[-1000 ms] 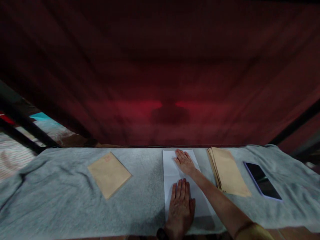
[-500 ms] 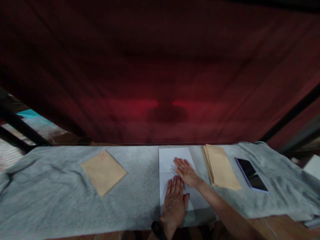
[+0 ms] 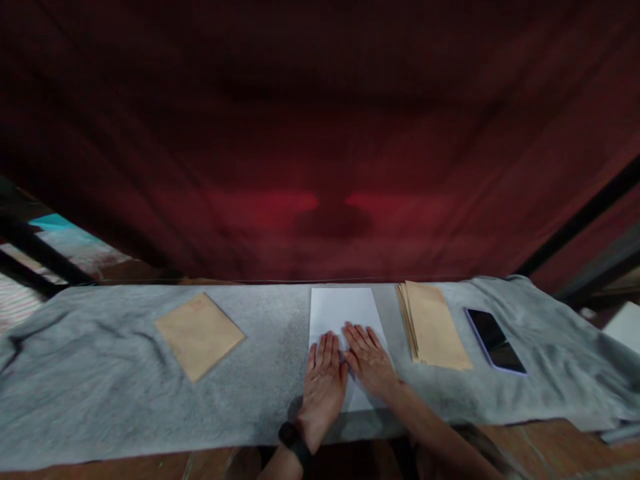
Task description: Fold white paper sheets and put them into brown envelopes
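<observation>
A sheet of white paper [image 3: 343, 305] lies on the grey cloth in front of me, its lower part covered by my hands. My left hand [image 3: 325, 380] rests flat on the paper's left side, fingers stretched out and pointing away from me; a dark band is on that wrist. Beside it, my right hand [image 3: 369, 357] lies flat on the right side of the sheet with its fingers slightly spread. Both palms face down, close together, and neither hand grips anything.
A brown envelope [image 3: 200, 337] lies turned at an angle on the left of the grey cloth [image 3: 120, 407]. To the right are a stack of brown envelopes [image 3: 435, 327] and a phone [image 3: 496, 340] with a purple edge. A dark red curtain [image 3: 330, 133] hangs behind.
My left hand has moved up and left on the paper, and my right hand has come slightly down, so they now lie side by side. The whole view has shifted a little.
</observation>
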`<action>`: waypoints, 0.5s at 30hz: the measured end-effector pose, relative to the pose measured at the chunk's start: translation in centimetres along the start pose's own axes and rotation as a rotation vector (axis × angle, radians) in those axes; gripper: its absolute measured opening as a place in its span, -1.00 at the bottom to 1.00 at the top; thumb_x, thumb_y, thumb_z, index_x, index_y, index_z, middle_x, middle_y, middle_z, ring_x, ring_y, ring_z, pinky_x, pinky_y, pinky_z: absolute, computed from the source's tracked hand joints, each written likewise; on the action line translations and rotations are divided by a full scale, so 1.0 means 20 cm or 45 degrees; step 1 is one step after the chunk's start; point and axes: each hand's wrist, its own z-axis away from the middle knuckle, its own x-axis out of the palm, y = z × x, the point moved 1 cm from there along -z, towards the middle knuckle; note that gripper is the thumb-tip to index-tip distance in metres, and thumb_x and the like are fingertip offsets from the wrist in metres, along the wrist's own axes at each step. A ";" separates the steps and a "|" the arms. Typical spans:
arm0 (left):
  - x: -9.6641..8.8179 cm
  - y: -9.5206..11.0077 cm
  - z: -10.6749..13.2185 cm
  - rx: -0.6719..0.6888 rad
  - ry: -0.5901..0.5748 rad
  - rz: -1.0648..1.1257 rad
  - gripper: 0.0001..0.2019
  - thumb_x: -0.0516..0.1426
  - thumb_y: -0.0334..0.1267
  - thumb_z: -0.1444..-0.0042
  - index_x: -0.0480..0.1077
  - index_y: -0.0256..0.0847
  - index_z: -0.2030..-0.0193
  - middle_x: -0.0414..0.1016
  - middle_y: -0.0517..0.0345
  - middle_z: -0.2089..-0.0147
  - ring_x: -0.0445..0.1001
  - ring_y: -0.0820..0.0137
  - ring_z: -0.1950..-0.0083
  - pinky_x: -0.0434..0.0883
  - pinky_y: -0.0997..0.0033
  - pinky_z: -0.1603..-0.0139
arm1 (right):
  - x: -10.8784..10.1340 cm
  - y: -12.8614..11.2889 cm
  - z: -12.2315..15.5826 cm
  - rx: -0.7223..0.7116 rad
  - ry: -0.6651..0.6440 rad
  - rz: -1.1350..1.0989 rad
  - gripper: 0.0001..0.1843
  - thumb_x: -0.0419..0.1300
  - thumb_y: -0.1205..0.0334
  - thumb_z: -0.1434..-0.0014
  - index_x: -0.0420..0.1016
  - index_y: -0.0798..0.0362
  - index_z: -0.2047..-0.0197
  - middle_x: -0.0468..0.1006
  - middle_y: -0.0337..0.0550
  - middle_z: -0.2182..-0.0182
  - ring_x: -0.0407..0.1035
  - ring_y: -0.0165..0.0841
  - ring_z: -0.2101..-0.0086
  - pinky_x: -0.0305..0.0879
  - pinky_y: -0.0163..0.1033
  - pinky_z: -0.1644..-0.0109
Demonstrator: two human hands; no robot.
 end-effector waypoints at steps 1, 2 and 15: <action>0.01 -0.01 0.00 -0.017 0.023 -0.020 -0.46 -0.10 -0.24 -0.34 0.14 -0.34 -0.42 0.18 -0.13 -0.44 0.11 0.16 -0.47 0.18 -0.04 -0.43 | 0.00 -0.01 0.00 0.028 0.000 0.008 -0.41 -0.21 0.01 -0.47 0.05 0.02 -0.46 0.07 -0.13 -0.42 -0.01 -0.23 -0.39 -0.09 0.05 -0.46; 0.01 -0.02 0.00 -0.035 0.044 -0.039 -0.46 -0.10 -0.25 -0.34 0.13 -0.32 -0.43 0.17 -0.10 -0.45 0.10 0.18 -0.48 0.16 -0.03 -0.43 | 0.01 -0.02 0.00 0.055 -0.005 0.011 -0.42 -0.22 0.00 -0.47 0.06 0.02 -0.45 0.06 -0.15 -0.43 -0.01 -0.23 -0.39 -0.12 0.05 -0.46; -0.06 -0.09 0.02 -0.260 0.059 -0.161 -0.40 -0.11 -0.15 -0.33 0.06 -0.37 -0.46 0.15 -0.14 -0.45 0.07 0.16 -0.49 0.09 0.01 -0.46 | -0.02 0.04 0.08 0.344 -0.011 0.055 -0.33 -0.22 -0.04 -0.45 0.06 0.20 -0.45 0.05 0.03 -0.42 0.02 -0.15 -0.38 -0.12 0.03 -0.45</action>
